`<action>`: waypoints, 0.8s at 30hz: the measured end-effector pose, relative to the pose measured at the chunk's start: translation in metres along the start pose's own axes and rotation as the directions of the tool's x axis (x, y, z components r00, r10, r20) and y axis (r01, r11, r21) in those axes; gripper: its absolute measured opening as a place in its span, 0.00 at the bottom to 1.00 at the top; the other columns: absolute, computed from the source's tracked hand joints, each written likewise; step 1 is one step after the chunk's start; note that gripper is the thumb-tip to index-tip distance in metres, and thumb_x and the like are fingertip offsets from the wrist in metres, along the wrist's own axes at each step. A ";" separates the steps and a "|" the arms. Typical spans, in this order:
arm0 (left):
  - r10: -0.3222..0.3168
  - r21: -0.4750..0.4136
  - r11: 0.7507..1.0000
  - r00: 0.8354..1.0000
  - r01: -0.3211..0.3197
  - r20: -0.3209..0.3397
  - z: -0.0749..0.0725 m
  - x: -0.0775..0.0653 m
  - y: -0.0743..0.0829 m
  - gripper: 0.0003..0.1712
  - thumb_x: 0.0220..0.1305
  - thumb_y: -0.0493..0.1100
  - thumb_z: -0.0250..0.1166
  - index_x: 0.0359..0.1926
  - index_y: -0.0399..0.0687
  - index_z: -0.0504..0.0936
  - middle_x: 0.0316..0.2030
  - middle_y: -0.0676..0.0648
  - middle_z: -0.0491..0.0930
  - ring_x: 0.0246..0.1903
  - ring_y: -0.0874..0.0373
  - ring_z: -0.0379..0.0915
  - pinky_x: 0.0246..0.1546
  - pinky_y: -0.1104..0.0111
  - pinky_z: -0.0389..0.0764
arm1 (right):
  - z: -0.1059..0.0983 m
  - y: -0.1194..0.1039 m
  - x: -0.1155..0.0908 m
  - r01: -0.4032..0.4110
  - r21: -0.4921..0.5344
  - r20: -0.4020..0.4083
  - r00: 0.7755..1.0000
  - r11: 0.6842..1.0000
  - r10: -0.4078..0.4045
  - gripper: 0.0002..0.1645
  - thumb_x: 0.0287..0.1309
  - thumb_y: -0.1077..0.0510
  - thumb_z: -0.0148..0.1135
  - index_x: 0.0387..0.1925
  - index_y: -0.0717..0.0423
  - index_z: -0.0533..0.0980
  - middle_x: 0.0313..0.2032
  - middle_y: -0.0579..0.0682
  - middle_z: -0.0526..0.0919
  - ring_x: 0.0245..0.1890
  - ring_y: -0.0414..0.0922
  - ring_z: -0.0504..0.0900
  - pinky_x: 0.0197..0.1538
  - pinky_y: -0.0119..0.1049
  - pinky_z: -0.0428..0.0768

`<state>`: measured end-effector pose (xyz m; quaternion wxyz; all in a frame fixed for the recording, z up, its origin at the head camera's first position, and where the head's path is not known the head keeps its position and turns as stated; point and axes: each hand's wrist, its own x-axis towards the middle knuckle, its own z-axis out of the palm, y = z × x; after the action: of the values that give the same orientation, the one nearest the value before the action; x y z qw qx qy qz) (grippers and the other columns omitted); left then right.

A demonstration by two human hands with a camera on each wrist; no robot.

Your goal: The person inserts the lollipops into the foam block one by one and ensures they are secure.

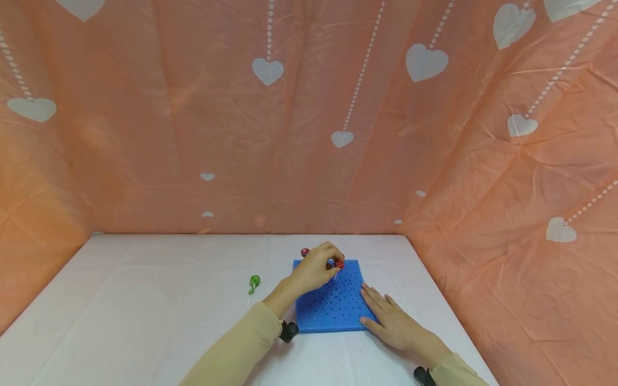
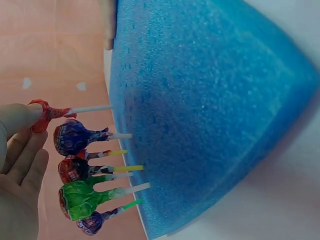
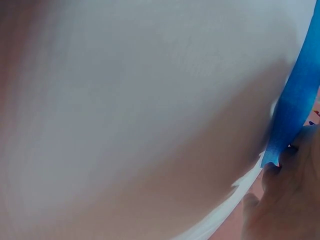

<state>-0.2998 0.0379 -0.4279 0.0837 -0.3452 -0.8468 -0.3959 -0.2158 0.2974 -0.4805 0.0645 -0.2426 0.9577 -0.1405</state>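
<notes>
Between thumb and fingers, my left hand (image 1: 316,268) pinches the wrapped head of a red lollipop (image 2: 50,115) over the far part of a blue foam board (image 1: 333,308) dotted with holes. Its white stick points down at the board; in the left wrist view the tip meets the board's edge line, and I cannot tell whether it is in a hole. Beside it several lollipops stand stuck in the foam, among them a purple-blue one (image 2: 71,137) and a green one (image 2: 80,200). My right hand (image 1: 396,324) rests with straight fingers against the board's right edge.
A green-wrapped lollipop (image 1: 254,281) lies on the white table (image 1: 135,311), left of the board. Behind and at the sides hangs an orange sheet (image 1: 309,203) with white hearts.
</notes>
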 end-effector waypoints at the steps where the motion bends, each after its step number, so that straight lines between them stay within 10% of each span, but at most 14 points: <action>1: -0.005 0.008 1.000 1.000 0.005 0.003 0.001 0.000 -0.001 0.11 0.67 0.32 0.70 0.49 0.40 0.86 0.50 0.46 0.81 0.51 0.53 0.82 0.53 0.66 0.85 | 0.000 0.000 0.000 0.000 0.002 0.000 1.000 1.000 0.000 0.47 0.79 0.34 0.44 0.81 0.61 0.51 0.82 0.56 0.48 0.81 0.59 0.49 0.78 0.65 0.50; 24: -0.086 0.084 0.993 0.996 0.084 0.024 0.010 -0.001 -0.007 0.09 0.67 0.34 0.71 0.47 0.45 0.87 0.50 0.48 0.81 0.51 0.54 0.80 0.56 0.66 0.83 | 0.001 0.000 0.000 -0.009 0.001 0.005 1.000 1.000 0.009 0.47 0.78 0.33 0.43 0.82 0.59 0.51 0.83 0.54 0.48 0.81 0.57 0.49 0.78 0.63 0.50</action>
<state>-0.3023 0.0418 -0.4389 0.0692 -0.3105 -0.8776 -0.3586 -0.2161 0.2971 -0.4813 0.0676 -0.2386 0.9586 -0.1399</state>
